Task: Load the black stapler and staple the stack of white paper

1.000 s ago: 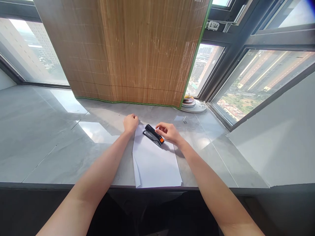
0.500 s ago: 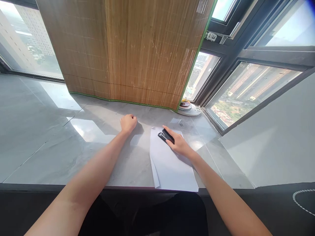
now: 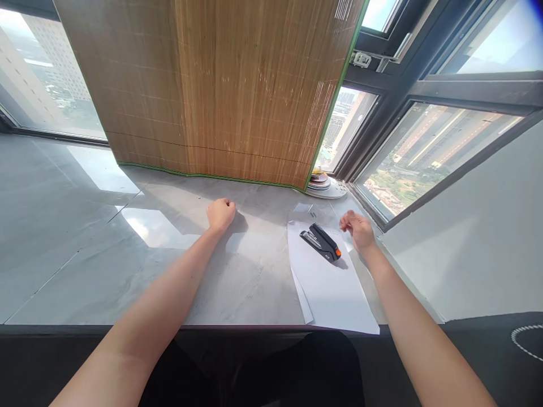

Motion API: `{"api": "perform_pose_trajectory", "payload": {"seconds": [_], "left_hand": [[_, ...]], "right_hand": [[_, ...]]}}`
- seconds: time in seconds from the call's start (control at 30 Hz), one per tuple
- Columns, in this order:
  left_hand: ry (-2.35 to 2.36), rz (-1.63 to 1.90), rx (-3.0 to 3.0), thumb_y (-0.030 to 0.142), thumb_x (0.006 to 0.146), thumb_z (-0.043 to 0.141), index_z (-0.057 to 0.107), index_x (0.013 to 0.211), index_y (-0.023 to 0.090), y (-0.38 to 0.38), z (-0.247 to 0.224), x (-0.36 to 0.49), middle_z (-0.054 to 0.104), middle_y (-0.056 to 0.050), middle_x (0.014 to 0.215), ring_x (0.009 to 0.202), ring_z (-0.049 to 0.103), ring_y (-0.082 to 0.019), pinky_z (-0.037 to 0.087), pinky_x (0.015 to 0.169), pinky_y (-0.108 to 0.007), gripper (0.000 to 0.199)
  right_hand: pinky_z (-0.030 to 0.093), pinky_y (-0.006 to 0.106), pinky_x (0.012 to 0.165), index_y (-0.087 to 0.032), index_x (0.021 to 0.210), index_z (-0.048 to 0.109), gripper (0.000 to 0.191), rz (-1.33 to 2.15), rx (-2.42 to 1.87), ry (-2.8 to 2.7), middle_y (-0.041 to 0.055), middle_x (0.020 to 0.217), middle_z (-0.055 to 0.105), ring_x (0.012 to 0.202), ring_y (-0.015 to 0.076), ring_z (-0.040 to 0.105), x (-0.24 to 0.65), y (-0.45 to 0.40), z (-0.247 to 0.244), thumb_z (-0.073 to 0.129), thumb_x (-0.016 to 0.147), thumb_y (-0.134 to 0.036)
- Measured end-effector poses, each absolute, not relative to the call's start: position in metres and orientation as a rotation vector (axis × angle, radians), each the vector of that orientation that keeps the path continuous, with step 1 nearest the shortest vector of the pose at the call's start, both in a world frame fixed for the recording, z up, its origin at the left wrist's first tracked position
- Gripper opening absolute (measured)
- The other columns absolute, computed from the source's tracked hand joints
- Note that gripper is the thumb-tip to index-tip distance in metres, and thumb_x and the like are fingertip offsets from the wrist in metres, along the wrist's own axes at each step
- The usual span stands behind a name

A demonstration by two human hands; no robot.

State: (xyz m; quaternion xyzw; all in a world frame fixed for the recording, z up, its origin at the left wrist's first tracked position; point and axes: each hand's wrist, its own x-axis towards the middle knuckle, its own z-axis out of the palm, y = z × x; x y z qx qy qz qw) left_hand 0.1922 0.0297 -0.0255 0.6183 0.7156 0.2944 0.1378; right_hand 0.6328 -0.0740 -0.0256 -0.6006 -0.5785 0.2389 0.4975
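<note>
Stapler, black, orange tab at its near-right end; lying on white paper, right half of ledge, between far and front edges. Long axis diagonal, mouth toward far edge and left. Probably stiff, moderately weighty, smooth; best gripped mid-body. Right hand: half-open beside stapler, nothing visibly held. Left hand: fisted; contents, if any, indiscernible.

A green-edged bamboo blind hangs before me at top center, stacked plates by its lower right corner, a dark-framed window and white wall at right.
</note>
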Motion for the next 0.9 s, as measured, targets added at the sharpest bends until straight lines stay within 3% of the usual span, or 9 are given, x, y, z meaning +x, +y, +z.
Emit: {"api": "perform_pose_trajectory", "payload": {"seconds": [0.07, 0.17, 0.33, 0.5, 0.7, 0.9], "left_hand": [[2.066, 0.845, 1.795, 0.016, 0.089, 0.049, 0.047, 0.062, 0.022, 0.029, -0.024, 0.192, 0.061, -0.005, 0.067, 0.072, 0.057, -0.022, 0.033, 0.077, -0.035, 0.028], [2.061, 0.844, 1.789, 0.017, 0.088, 0.049, 0.046, 0.061, 0.022, 0.03, -0.024, 0.192, 0.06, -0.005, 0.066, 0.073, 0.058, -0.023, 0.034, 0.078, -0.035, 0.028], [2.045, 0.859, 1.782, 0.017, 0.087, 0.048, 0.043, 0.06, 0.023, 0.03, -0.025, 0.192, 0.06, -0.004, 0.066, 0.072, 0.057, -0.023, 0.036, 0.078, -0.036, 0.029], [2.011, 0.88, 1.753, 0.017, 0.087, 0.048, 0.044, 0.06, 0.023, 0.028, -0.023, 0.192, 0.062, -0.004, 0.067, 0.07, 0.056, -0.022, 0.036, 0.076, -0.035, 0.028], [2.029, 0.872, 1.765, 0.017, 0.087, 0.049, 0.042, 0.059, 0.023, 0.027, -0.022, 0.192, 0.056, -0.003, 0.062, 0.07, 0.056, -0.022, 0.035, 0.075, -0.035, 0.029], [2.035, 0.851, 1.767, 0.018, 0.086, 0.049, 0.047, 0.06, 0.023, 0.028, -0.023, 0.192, 0.059, -0.005, 0.065, 0.074, 0.059, -0.024, 0.037, 0.077, -0.035, 0.027]], "right_hand": [[0.041, 0.032, 0.058, -0.025, 0.064, 0.05, 0.065, 0.449, -1.645, -1.265, 0.0003, 0.058, 0.045, 0.058, 0.0179, 0.047, 0.654, -0.059, -0.034, 0.051, 0.091, -0.084], [0.033, 0.032, 0.058, -0.026, 0.057, 0.037, 0.062, 0.304, -1.833, -1.287, -0.0022, 0.055, 0.034, 0.058, 0.0153, 0.036, 0.673, -0.049, -0.045, 0.055, 0.087, -0.078], [0.029, 0.031, 0.062, -0.025, 0.058, 0.035, 0.058, 0.208, -1.879, -1.648, -0.0027, 0.059, 0.031, 0.063, 0.0148, 0.034, 0.673, -0.056, -0.05, 0.053, 0.087, -0.073], [0.029, 0.032, 0.062, -0.026, 0.06, 0.031, 0.062, 0.236, -1.899, -1.575, -0.0036, 0.059, 0.028, 0.061, 0.0146, 0.033, 0.675, -0.059, -0.048, 0.049, 0.089, -0.077], [0.031, 0.032, 0.063, -0.026, 0.061, 0.035, 0.06, 0.282, -1.888, -1.565, -0.0031, 0.058, 0.036, 0.061, 0.0151, 0.037, 0.677, -0.059, -0.049, 0.052, 0.089, -0.075], [0.03, 0.033, 0.063, -0.025, 0.06, 0.036, 0.057, 0.286, -1.899, -1.563, -0.0036, 0.056, 0.035, 0.06, 0.0148, 0.037, 0.676, -0.058, -0.05, 0.053, 0.088, -0.072]]}}
